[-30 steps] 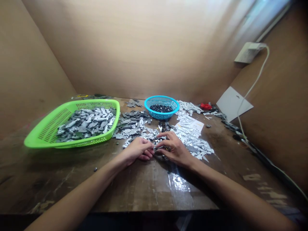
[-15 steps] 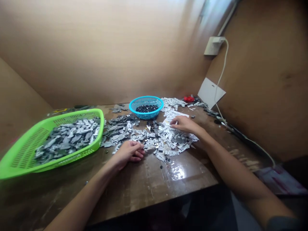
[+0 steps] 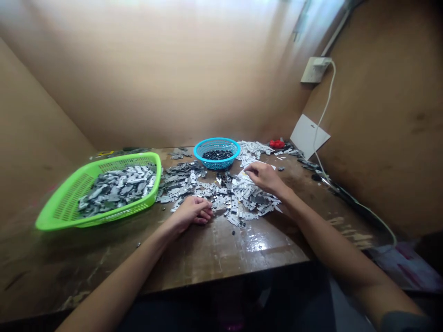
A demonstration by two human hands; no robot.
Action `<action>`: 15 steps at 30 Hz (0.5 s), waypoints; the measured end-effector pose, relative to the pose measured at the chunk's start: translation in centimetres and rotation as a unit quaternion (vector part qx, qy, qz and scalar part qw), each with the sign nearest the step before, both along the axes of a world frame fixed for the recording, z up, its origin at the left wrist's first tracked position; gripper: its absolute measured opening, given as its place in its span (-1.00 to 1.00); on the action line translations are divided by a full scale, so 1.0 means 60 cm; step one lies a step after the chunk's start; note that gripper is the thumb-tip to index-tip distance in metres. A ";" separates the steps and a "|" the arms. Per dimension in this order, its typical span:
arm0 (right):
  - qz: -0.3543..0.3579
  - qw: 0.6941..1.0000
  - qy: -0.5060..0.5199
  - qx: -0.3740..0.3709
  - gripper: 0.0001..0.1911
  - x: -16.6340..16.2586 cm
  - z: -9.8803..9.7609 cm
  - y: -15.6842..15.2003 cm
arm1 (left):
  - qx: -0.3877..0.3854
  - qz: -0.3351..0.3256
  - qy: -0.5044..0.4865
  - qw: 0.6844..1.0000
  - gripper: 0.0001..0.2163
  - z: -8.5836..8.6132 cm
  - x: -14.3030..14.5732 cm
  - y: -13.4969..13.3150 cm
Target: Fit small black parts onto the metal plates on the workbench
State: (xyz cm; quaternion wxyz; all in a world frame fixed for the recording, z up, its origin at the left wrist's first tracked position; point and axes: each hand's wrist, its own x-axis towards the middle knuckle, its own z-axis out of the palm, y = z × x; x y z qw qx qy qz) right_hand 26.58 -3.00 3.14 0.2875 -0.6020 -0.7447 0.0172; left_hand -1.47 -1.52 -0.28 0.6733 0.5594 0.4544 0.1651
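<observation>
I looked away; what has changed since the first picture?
The right hand has moved away from the left hand, rightward and forward, over the pale parts. Whether either holds anything is unclear. The left hand, green basket and blue basket roughly stayed put.

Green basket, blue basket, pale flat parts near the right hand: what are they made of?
The green basket looks like smooth plastic, given its moulded slots. The blue basket, with its lattice wall, seems smooth plastic too. The pale flat parts, thin and silvery, could be metal or plastic.
</observation>
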 end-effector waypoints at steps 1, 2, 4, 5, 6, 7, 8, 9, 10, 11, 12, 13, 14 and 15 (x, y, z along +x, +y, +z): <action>0.030 0.998 0.043 0.021 -0.74 -0.007 0.006 -0.006 | 0.000 -0.001 -0.001 1.000 -0.70 -0.001 0.000 0.001; 0.062 0.995 0.077 0.030 -0.74 -0.014 0.010 -0.011 | 0.000 -0.001 0.000 1.000 -0.70 -0.002 0.000 0.002; 0.108 0.987 0.114 0.027 -0.77 -0.027 0.015 -0.019 | 0.000 0.000 0.003 1.000 -0.71 -0.002 0.001 0.003; 0.116 0.985 0.127 0.023 -0.80 -0.032 0.016 -0.022 | 0.001 0.001 0.004 1.000 -0.71 -0.002 0.002 0.003; 0.114 0.983 0.143 0.017 -0.82 -0.037 0.015 -0.023 | 0.003 0.003 0.005 1.000 -0.71 -0.001 0.002 0.002; 0.104 0.981 0.165 0.012 -0.83 -0.040 0.013 -0.023 | 0.005 0.004 0.004 1.000 -0.72 0.000 0.003 0.001; 0.091 0.976 0.196 0.002 -0.83 -0.043 0.010 -0.023 | 0.008 0.004 0.004 1.000 -0.72 0.001 0.004 0.000; 0.082 0.968 0.235 -0.013 -0.82 -0.045 0.007 -0.021 | 0.009 0.004 0.004 1.000 -0.73 0.001 0.005 -0.001; 0.078 0.956 0.280 -0.032 -0.80 -0.047 0.003 -0.020 | 0.011 0.004 0.004 1.000 -0.73 0.001 0.005 -0.002; 0.078 0.939 0.330 -0.054 -0.78 -0.050 -0.001 -0.018 | 0.013 0.004 0.006 1.000 -0.73 0.000 0.006 -0.002; 0.082 0.918 0.379 -0.079 -0.77 -0.053 -0.006 -0.016 | 0.015 0.006 0.007 1.000 -0.73 -0.001 0.007 -0.002; 0.088 0.895 0.424 -0.105 -0.76 -0.058 -0.012 -0.014 | 0.016 0.007 0.007 1.000 -0.73 -0.002 0.007 -0.002; 0.094 0.872 0.462 -0.130 -0.75 -0.063 -0.017 -0.014 | 0.016 0.007 0.006 1.000 -0.73 -0.004 0.007 -0.002; 0.097 0.851 0.494 -0.151 -0.74 -0.069 -0.023 -0.014 | 0.015 0.008 0.005 1.000 -0.73 -0.006 0.007 -0.001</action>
